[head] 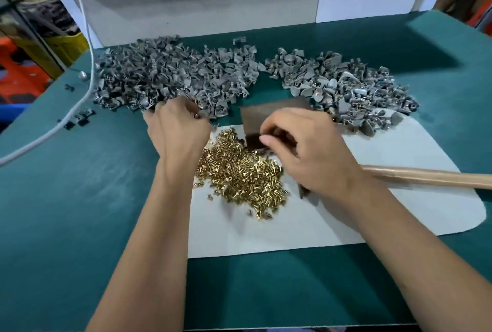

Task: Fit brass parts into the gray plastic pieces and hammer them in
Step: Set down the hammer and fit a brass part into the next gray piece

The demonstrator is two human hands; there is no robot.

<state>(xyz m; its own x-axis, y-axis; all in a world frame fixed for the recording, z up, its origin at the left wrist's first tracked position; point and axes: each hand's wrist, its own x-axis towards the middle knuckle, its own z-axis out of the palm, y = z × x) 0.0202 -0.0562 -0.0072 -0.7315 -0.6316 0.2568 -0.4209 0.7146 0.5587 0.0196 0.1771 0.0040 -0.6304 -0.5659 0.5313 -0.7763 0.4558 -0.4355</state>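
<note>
Though a big heap of brass parts [239,169] lies nearest me, much remains. My left hand [175,129] curls at the gray plastic pieces [170,76], my right hand [306,150] pinches something small over the dark block [266,116]; the hammer handle [426,176] lies idle. A second gray pile [343,84], maybe finished, sits beyond.

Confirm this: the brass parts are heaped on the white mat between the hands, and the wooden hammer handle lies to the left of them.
Wrong side. The head view shows the wooden hammer handle lying to the right of the brass parts, which are indeed heaped on the white mat between the hands.
</note>
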